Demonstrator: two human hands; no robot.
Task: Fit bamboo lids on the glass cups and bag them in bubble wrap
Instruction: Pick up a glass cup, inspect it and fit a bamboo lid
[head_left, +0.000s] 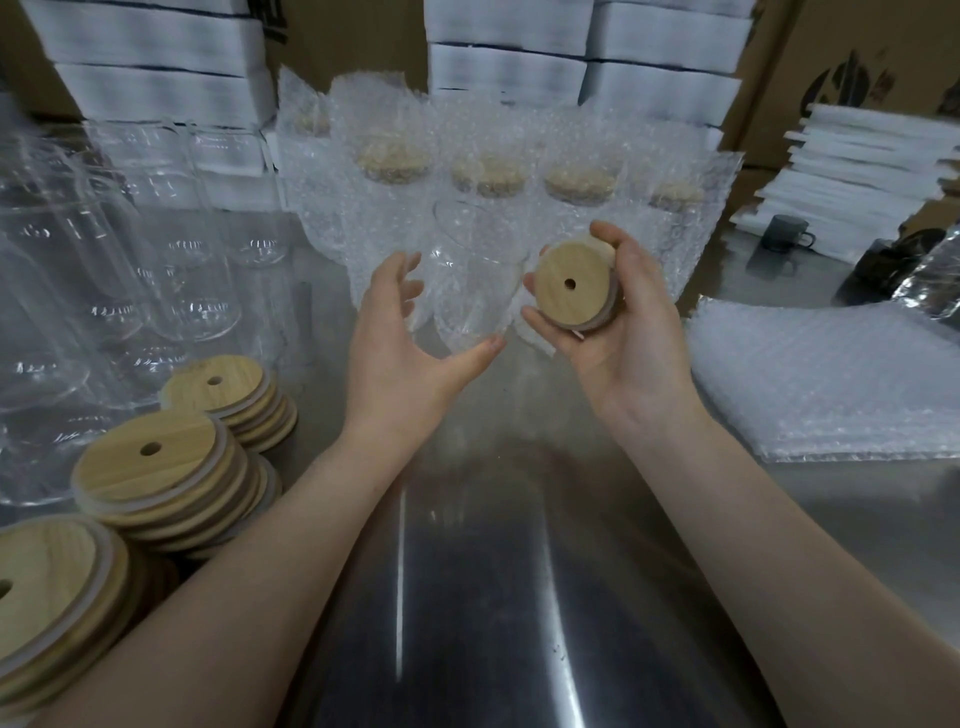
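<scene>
Got a bamboo lid ready, glass cup in the middle
The right hand grips the lid at the cup's 3 o'clock; the left hand is spread wide at its 9, can't tell if it's touching.

Brushed steel tabletop, streaked glare from overhead light. Back wall hidden: stacked white foam cartons, brown cardboard boxes. Right: piled white sheets, dark mug below them.
</scene>
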